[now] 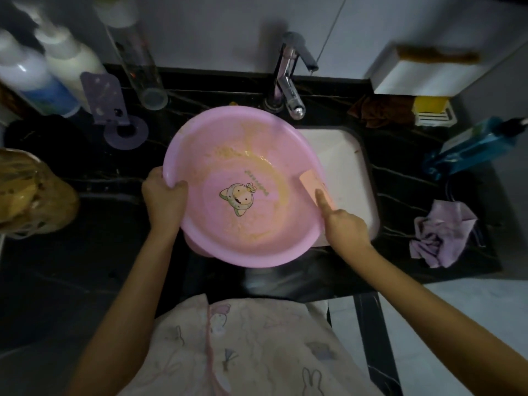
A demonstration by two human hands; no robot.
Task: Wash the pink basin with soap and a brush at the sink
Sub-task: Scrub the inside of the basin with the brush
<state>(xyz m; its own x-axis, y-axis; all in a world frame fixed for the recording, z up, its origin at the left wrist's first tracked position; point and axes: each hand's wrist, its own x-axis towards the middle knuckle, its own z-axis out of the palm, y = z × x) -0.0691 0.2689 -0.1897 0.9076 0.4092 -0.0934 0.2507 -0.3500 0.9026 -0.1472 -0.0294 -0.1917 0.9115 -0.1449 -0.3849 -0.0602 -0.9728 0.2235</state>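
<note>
The pink basin (pixel 205 155) sits tilted over the left part of the white sink (pixel 345 172), its near edge jutting past the front of the dark marbled surface (pixel 114 178), below the chrome faucet (pixel 288 78). Inside, yellowish-brown residue (pixel 228 152) streaks the far wall and curves down the right side, and a cartoon sticker (pixel 238 197) marks the bottom. The left hand (pixel 164 200) grips the basin's left rim, thumb hooked inside and fingers wrapped underneath. The right hand (pixel 347 225) is at the right rim, its forefinger (pixel 323 201) straight and lying on a flat peach-pink block (pixel 310 182) that rests against the inner right wall. Its other fingers are curled, and whether they grasp the block cannot be told. On the far left of the surface stand two white bottles (pixel 71 61), a clear cylinder (pixel 137 58) and a purple holder (pixel 111 107); a bagged bundle (pixel 31 192) lies at the left edge. To the right of the faucet are a brown cloth (pixel 383 111) and a yellow bar (pixel 430 105) in a white dish (pixel 434 118), with a brown brush (pixel 437 55) on a white box (pixel 414 75) behind them. Further right lie a blue bottle (pixel 474 145) and, nearer, a crumpled lilac cloth (pixel 440 232).
</note>
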